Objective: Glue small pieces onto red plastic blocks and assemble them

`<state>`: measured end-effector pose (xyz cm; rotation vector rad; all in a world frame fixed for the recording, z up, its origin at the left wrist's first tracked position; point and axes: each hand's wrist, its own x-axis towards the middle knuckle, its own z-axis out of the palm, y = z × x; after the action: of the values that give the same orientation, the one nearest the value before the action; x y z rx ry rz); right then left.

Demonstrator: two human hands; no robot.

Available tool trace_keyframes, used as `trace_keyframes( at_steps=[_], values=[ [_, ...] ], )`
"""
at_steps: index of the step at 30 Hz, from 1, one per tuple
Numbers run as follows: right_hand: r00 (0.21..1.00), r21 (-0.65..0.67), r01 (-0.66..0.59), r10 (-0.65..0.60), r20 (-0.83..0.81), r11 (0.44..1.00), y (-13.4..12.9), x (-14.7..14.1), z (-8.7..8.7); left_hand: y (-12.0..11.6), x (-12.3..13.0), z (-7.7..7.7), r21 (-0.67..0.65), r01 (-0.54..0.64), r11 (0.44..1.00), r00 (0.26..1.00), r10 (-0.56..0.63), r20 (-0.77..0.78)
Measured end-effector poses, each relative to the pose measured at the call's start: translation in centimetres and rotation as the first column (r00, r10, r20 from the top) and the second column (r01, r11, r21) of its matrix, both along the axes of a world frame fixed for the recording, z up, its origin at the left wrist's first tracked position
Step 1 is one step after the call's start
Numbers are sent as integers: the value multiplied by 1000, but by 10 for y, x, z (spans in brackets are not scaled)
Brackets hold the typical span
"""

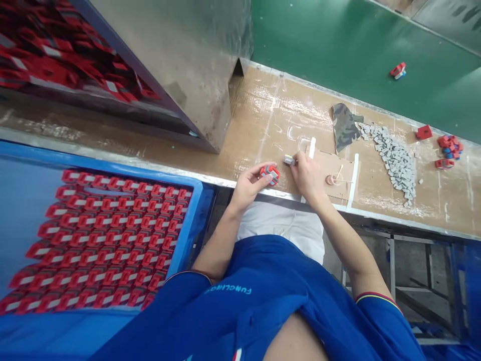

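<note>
Just behind the front metal edge of the bench [259,110], the left hand [250,188] grips a red block [269,174] while the right hand [308,175] pinches a small silver piece [289,160] beside it. Farther along lies a heap of grey pieces [394,160]; a blue crate [112,163] of red blocks [108,235] sits left, below the edge.
</note>
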<state>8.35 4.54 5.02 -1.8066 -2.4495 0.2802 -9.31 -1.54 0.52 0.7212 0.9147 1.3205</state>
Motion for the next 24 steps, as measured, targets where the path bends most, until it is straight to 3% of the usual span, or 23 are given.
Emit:
trace_keyframes(
  at_steps=[4,7,11,20,22,24],
  values=[
    [998,-9,-62,62,-21,998,-19,10,4,-2,1,4,-45,-59,997,997,61,41],
    [983,-10,-131,128,-134,991,-28,17,9,-6,-2,4,-68,-43,997,999,45,26],
    [954,25,-147,148,-261,989,-21,15,8,-11,-6,-1,-46,-35,998,999,35,0],
    [955,-36,-134,119,-271,990,-13,13,0,-10,-7,-8,20,-22,1000,999,23,-30],
    [922,-32,-131,110,-371,991,-18,16,2,-11,-6,-5,44,-22,999,998,24,-60],
    [823,-50,-114,66,-565,992,-26,19,5,-12,-5,-1,58,-10,998,997,14,-72]
  ],
)
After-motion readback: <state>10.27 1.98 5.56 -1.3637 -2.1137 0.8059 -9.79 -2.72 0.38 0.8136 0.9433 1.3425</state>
